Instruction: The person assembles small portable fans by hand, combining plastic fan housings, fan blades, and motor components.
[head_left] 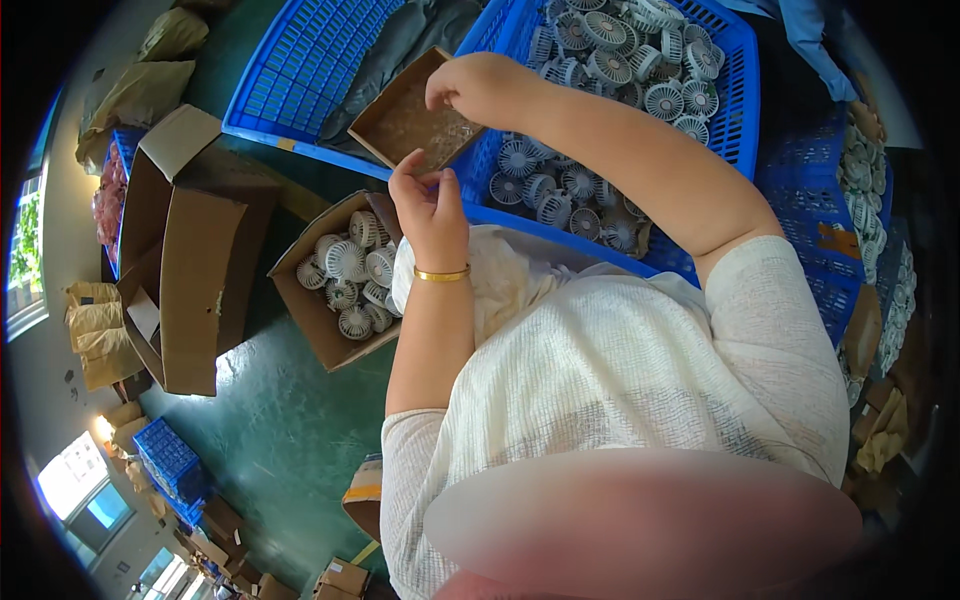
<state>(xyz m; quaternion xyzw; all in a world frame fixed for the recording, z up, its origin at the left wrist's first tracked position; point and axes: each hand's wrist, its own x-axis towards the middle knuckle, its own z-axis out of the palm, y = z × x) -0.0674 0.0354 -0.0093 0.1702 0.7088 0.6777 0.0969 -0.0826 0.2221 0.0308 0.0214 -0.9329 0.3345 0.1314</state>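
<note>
Head view shows left hand (432, 210) and right hand (485, 85), both half-curled, at a shallow box (398, 105); whether they grip anything, I cannot tell.

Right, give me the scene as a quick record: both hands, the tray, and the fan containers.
Left hand: raised at the near edge of the cardboard tray; grip unclear
Right hand: over the tray's right side, fingers curled; grip unclear
Tray contents: small pieces, too indistinct to identify
Blue crate: many pale fan units, right of the tray
Cardboard box: open, more fan units, left of the left forearm
Left wrist: gold-coloured bracelet
</note>
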